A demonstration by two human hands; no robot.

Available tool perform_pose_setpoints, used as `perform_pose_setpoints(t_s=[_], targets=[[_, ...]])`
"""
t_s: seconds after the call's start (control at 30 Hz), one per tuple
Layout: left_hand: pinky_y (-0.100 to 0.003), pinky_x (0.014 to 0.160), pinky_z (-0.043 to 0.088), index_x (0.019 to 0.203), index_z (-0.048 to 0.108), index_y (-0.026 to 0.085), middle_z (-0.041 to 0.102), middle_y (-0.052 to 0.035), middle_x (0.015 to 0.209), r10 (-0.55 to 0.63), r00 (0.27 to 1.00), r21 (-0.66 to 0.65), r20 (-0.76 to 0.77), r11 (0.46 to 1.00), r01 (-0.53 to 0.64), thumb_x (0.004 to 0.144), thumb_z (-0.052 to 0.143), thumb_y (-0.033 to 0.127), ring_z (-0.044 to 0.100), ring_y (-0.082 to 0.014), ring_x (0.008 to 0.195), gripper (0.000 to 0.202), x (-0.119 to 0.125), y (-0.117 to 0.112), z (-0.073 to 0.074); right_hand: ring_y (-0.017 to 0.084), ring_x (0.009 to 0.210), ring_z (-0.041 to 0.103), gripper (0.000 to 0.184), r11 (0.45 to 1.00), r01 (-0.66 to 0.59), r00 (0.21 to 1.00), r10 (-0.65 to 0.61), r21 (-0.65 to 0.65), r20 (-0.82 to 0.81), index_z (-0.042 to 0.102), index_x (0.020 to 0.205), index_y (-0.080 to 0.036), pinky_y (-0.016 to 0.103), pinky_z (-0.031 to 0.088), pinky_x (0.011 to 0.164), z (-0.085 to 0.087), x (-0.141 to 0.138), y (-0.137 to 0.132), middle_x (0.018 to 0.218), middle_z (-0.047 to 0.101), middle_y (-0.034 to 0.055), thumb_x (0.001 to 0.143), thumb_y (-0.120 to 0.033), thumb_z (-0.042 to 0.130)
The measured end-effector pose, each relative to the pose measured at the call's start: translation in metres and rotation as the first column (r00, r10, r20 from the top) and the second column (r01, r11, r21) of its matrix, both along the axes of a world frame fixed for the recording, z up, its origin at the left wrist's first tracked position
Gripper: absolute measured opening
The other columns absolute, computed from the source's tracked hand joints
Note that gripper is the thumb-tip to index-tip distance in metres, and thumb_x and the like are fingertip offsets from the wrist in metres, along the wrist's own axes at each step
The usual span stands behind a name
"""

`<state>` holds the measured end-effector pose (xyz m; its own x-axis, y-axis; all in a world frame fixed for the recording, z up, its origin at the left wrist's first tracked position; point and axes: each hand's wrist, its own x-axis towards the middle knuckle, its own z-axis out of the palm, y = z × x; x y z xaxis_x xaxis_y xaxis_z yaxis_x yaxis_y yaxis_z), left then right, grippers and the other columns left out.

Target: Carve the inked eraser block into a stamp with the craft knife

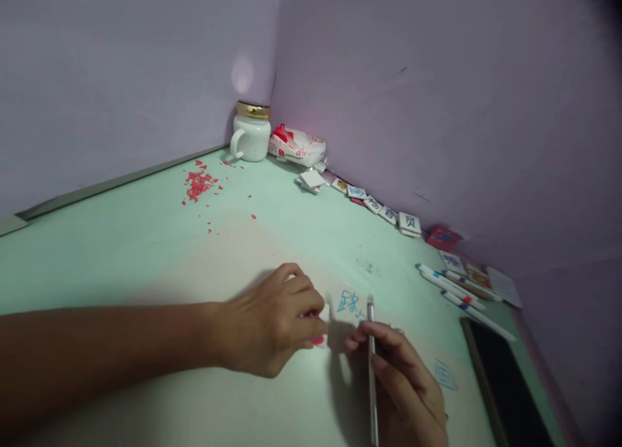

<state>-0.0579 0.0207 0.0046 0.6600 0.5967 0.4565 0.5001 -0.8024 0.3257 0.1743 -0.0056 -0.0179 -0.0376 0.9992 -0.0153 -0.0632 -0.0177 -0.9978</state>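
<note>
My left hand point(276, 320) is curled over a small white and red block point(318, 339), its fingers closed on the edge. Most of the block is hidden under the fingers. Between the thumb and fingers of my right hand point(405, 382) is a slim silver craft knife point(372, 363), its pointed tip facing away from me. The tip stands apart from the block, just right of a blue handwritten character point(348, 301) on the tabletop point(170, 395). Another blue character point(444, 374) is drawn to the right of my right hand.
Red shavings point(199, 183) lie in a pile at the back left. A white lidded mug point(253, 136) and a tissue pack point(299, 146) stand in the corner. Several character tiles point(387, 214) line the right wall. Markers point(449, 285) and a black phone point(503, 382) lie at the right.
</note>
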Motion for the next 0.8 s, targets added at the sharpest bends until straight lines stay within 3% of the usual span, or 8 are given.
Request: perform_pose_setpoints(t_s=[0.2,0.4,0.5,0.57,0.63,0.7,0.77,0.8], targets=[[-0.039,0.075,0.04,0.087,0.065,0.015,0.062,-0.006,0.077,-0.057,0.994,0.081,-0.093,0.995,0.065,0.081,0.048,0.003,0.046,-0.0188,0.068,0.022,0.005,-0.002,0.0,0.016,0.085,0.067,0.016,0.985,-0.17,0.979,0.171,-0.016,0.111,0.07,0.104,-0.032,0.027,0.052,0.078,0.0,-0.012,-0.004,0.097,0.07,0.0015,0.092,-0.032,0.059],[-0.037,0.069,0.039,0.076,0.06,0.013,0.058,-0.0072,0.072,-0.057,0.991,0.157,-0.125,0.985,0.076,0.08,0.045,0.002,0.042,-0.0187,0.064,0.019,0.006,-0.002,0.0,0.018,0.09,0.066,0.017,0.983,-0.174,0.979,0.179,-0.055,0.101,0.07,0.105,-0.031,0.03,0.052,0.082,-0.001,-0.011,-0.004,0.101,0.07,0.003,0.092,-0.034,0.059],[-0.036,0.069,0.039,0.075,0.052,0.017,0.055,-0.0045,0.072,0.064,0.992,-0.033,0.107,0.998,-0.06,0.086,0.04,0.011,0.044,-0.018,0.065,0.017,0.002,0.004,0.002,0.019,0.087,0.068,0.016,0.984,-0.157,0.988,0.157,-0.083,-0.006,0.073,0.101,-0.03,0.033,0.053,0.081,0.0,-0.01,-0.005,0.092,0.071,0.0037,0.09,-0.035,0.062],[-0.034,0.066,0.038,0.07,0.044,0.019,0.05,-0.0013,0.066,0.217,0.946,-0.184,0.24,0.967,-0.175,0.095,0.033,0.02,0.043,-0.0162,0.062,0.028,-0.004,0.008,0.002,0.021,0.082,0.069,0.017,0.983,-0.16,0.985,0.152,-0.089,-0.086,0.075,0.098,-0.029,0.037,0.056,0.079,0.003,-0.009,-0.006,0.086,0.073,0.0049,0.088,-0.036,0.063],[-0.032,0.065,0.038,0.068,0.041,0.02,0.046,0.001,0.062,0.312,0.906,-0.246,0.285,0.938,-0.245,0.102,0.025,0.027,0.042,-0.0148,0.059,0.038,-0.009,0.012,0.001,0.024,0.077,0.071,0.018,0.985,-0.154,0.984,0.146,-0.083,-0.103,0.076,0.095,-0.027,0.041,0.058,0.074,0.006,-0.006,-0.006,0.084,0.074,0.0073,0.085,-0.037,0.066],[-0.032,0.069,0.042,0.075,0.049,0.019,0.055,-0.0013,0.07,0.289,0.909,-0.245,0.299,0.944,-0.22,0.102,0.031,0.039,0.051,-0.0159,0.066,0.038,-0.013,0.014,0.0,0.025,0.074,0.072,0.018,0.994,-0.088,0.995,0.085,-0.059,-0.058,0.076,0.094,-0.026,0.041,0.06,0.069,0.008,-0.004,-0.006,0.082,0.076,0.0082,0.08,-0.037,0.071],[-0.038,0.083,0.043,0.097,0.057,0.017,0.064,-0.0084,0.096,0.187,0.946,-0.215,0.264,0.968,-0.131,0.093,0.051,0.047,0.058,-0.0219,0.088,0.031,-0.012,0.013,-0.001,0.024,0.069,0.072,0.019,1.0,0.013,1.0,-0.013,-0.011,0.005,0.075,0.093,-0.027,0.039,0.061,0.065,0.008,-0.004,-0.006,0.08,0.076,0.0066,0.076,-0.035,0.077],[-0.042,0.09,0.041,0.108,0.056,0.017,0.063,-0.0119,0.108,0.132,0.968,-0.201,0.214,0.975,-0.089,0.086,0.061,0.046,0.057,-0.0258,0.098,0.037,-0.011,0.012,-0.001,0.023,0.067,0.072,0.021,0.998,0.058,0.998,-0.059,0.026,0.034,0.074,0.092,-0.027,0.036,0.061,0.062,0.007,-0.005,-0.005,0.078,0.076,0.0053,0.073,-0.035,0.08]])
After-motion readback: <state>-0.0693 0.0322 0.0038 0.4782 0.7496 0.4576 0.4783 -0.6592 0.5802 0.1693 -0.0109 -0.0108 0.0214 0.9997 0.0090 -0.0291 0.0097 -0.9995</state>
